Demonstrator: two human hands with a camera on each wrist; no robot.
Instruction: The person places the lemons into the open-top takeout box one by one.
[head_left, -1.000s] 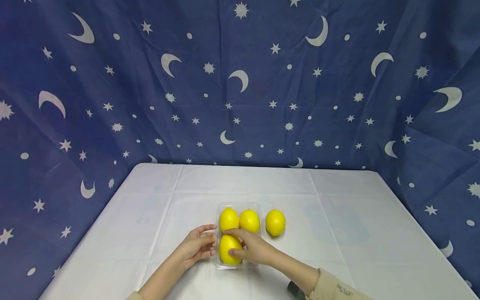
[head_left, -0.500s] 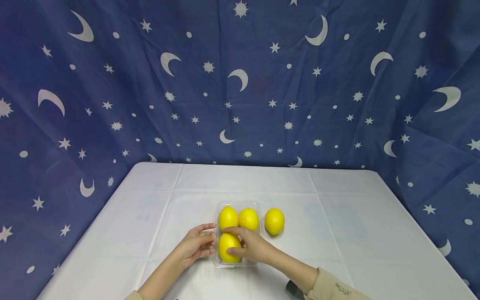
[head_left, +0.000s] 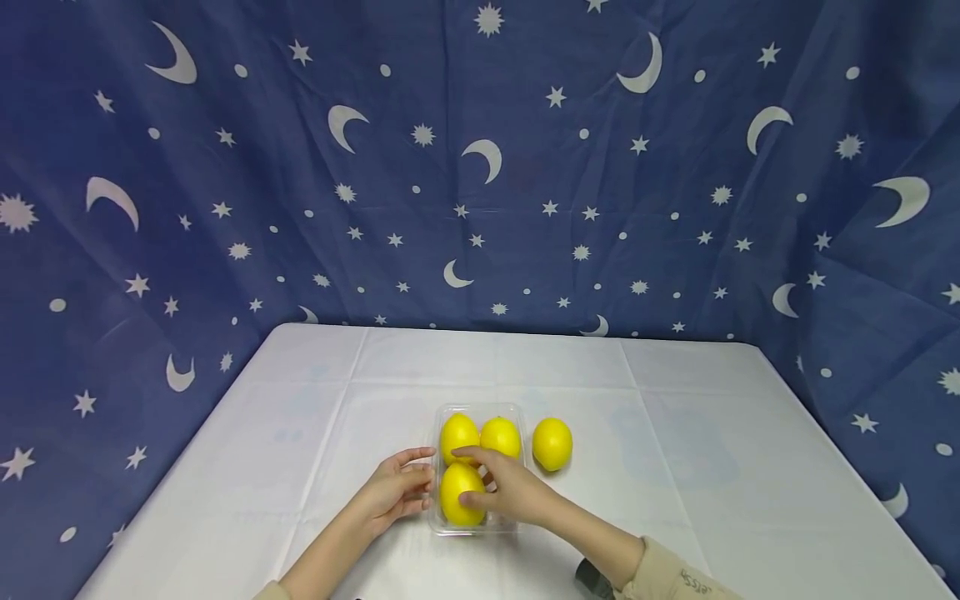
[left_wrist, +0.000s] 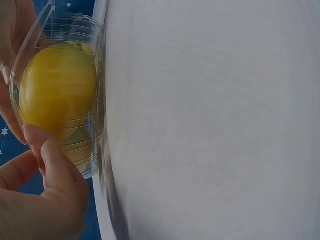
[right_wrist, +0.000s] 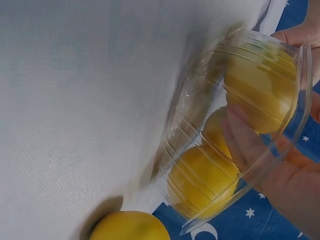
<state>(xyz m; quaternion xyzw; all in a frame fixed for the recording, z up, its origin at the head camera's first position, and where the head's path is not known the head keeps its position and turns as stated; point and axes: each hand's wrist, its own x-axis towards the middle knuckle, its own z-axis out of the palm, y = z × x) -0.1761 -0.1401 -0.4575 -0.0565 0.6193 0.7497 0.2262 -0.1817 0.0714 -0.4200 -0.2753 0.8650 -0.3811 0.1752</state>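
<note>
Curling round the near lemon [head_left: 459, 493] inside the clear tray [head_left: 438, 521], the right hand [head_left: 510, 493] grips it; the left hand [head_left: 393, 490], fingers relaxed, steadies the tray wall. Beyond the fingertips two lemons [head_left: 480, 435] sit packed; one lemon [head_left: 552, 443] remains outside on the tablecloth [head_left: 675, 433].

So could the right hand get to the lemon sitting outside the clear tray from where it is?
Probably yes. The loose lemon sits on bare tablecloth right of the clear tray, nothing between. But the right hand grips the near lemon and would need to release it.

Bare tablecloth [head_left: 315, 417] lies open around; a loose lemon [head_left: 552, 443] stands just right of the tray [head_left: 480, 410].
</note>
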